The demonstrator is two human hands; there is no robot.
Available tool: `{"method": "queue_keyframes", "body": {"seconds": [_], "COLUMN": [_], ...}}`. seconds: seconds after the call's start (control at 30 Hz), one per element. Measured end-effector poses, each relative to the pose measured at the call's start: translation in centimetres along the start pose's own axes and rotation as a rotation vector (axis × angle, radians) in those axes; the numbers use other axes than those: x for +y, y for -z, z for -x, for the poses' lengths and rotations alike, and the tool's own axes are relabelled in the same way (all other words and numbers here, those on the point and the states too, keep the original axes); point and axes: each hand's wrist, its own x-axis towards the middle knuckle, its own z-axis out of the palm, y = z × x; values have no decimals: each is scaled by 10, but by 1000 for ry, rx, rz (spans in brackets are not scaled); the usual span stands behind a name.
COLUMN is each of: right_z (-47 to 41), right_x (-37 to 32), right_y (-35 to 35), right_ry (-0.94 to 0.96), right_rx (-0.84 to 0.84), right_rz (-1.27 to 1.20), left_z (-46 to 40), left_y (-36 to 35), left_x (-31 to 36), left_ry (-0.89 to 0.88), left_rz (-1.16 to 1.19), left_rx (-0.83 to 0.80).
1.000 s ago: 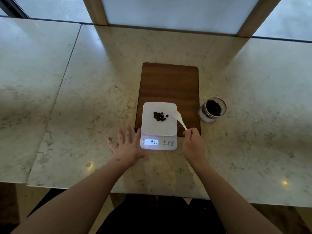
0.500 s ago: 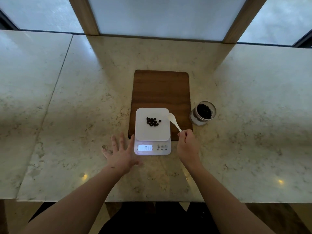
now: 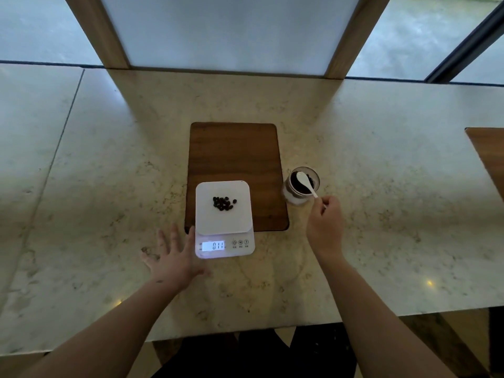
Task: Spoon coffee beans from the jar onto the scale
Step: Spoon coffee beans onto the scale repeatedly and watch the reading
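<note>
A white digital scale [image 3: 224, 230] sits at the near end of a wooden board, its lit display reading 011. A small heap of dark coffee beans [image 3: 223, 203] lies on its platform. To the right of the board stands an open glass jar [image 3: 300, 185] with dark beans inside. My right hand [image 3: 325, 225] pinches the handle of a white spoon [image 3: 306, 182], whose bowl is over the jar's mouth. My left hand [image 3: 174, 257] lies flat on the counter, fingers spread, touching the scale's left side.
The dark wooden board [image 3: 235, 165] lies on a pale marble counter [image 3: 109, 186]. A second wooden piece [image 3: 488, 156] juts in at the right edge. Wooden posts and window panels rise behind the counter. The counter's front edge runs near my forearms.
My right hand has carried the spoon from beside the scale's platform rightwards to the jar's mouth. The left hand and the beans on the scale have stayed put; the display still reads 011.
</note>
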Motion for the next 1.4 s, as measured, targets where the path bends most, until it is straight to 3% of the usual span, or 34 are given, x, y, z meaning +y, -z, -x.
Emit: {"method": "queue_keyframes", "body": {"seconds": [0.43,0.7,1.4], "right_z": [-38,-48,-50], "right_x": [10,18,13], "right_y": [13,11,-4], "right_ry": [213,157,-25], "right_rx": [18,-65,-144], "right_rz": [219,315,220], "left_z": [5,4,6], "left_y": [5,6,5], "left_x": [6,12,11], "left_ry": [6,31,32], "left_rz": [61,59,52], "left_rx": [14,8,-10]}}
